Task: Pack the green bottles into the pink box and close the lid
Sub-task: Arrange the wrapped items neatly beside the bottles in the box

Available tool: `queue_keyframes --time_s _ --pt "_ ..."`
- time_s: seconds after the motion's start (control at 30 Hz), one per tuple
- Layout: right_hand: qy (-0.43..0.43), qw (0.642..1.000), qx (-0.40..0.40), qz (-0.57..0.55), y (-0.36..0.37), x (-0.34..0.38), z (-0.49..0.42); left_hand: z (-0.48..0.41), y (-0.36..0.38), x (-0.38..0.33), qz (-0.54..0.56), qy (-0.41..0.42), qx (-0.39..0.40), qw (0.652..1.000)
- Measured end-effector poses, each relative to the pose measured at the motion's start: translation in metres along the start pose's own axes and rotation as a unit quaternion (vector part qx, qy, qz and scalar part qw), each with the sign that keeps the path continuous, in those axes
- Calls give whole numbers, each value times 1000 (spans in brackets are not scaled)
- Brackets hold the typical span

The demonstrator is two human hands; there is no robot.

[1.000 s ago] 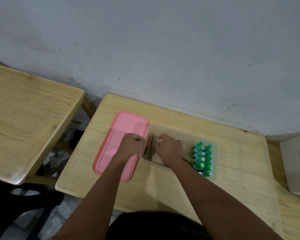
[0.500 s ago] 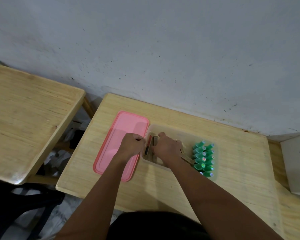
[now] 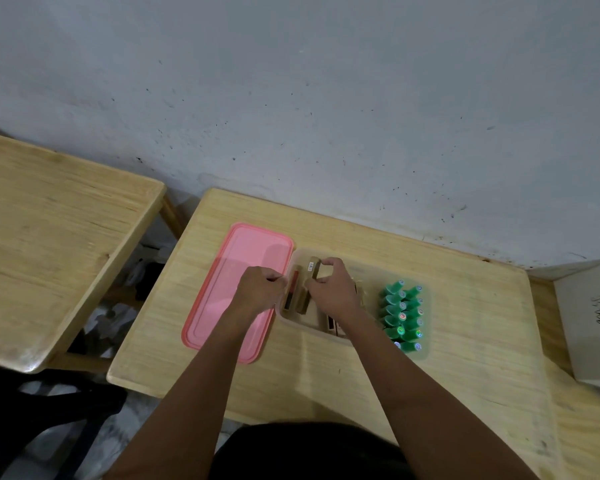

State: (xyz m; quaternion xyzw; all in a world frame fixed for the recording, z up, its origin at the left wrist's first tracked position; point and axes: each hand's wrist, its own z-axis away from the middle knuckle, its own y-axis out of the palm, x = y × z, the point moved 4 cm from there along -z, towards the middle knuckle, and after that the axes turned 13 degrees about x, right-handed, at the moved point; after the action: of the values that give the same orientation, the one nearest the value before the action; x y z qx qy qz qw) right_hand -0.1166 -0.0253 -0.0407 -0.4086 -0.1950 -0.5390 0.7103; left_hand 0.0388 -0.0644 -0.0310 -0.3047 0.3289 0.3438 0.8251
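Note:
Several green bottles (image 3: 402,313) lie in two rows at the right end of a translucent box (image 3: 364,270) on the wooden table. The pink lid (image 3: 243,271) lies flat on the table, touching the box's left side. My left hand (image 3: 260,289) rests over the lid's right edge, its fingers pinched on the box's left rim. My right hand (image 3: 333,289) is inside the left part of the box, gripping a small tan carton (image 3: 313,266) that tilts up. More slim cartons (image 3: 293,294) lie beside it, one of them with a red face.
The table (image 3: 465,323) stands against a grey wall. A second wooden table (image 3: 49,237) is to the left across a gap. A white cardboard box (image 3: 593,317) with handwriting sits at the right edge.
My right hand has shifted slightly left and away from me and tipped the tan carton up. The left hand stays at the box's left rim.

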Motion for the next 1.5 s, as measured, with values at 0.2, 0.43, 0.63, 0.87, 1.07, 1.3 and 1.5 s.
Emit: queue_keyframes --time_s 0.2,0.43,0.63,0.87,1.07,1.3,1.5 --pt "56 997 44 -4 11 -12 -5 2 0 -1 21 -4 -1 1000" --pt "9 999 34 -34 13 -11 0 -1 0 0 19 -16 -1 1000" --pt "-10 999 8 -30 9 -12 3 1 0 0 20 -7 -6 1000" --pt "-22 995 -62 -78 1 -12 9 1 1 0 35 -5 -6 999" --pt "-26 995 -95 -16 -2 -11 8 1 1 -1 25 -3 -13 1000" --pt "2 986 -22 166 15 -16 -8 0 0 1 11 -2 -7 1000" --pt "14 991 -10 136 21 -20 -19 -4 -1 5 10 -6 2 1000"
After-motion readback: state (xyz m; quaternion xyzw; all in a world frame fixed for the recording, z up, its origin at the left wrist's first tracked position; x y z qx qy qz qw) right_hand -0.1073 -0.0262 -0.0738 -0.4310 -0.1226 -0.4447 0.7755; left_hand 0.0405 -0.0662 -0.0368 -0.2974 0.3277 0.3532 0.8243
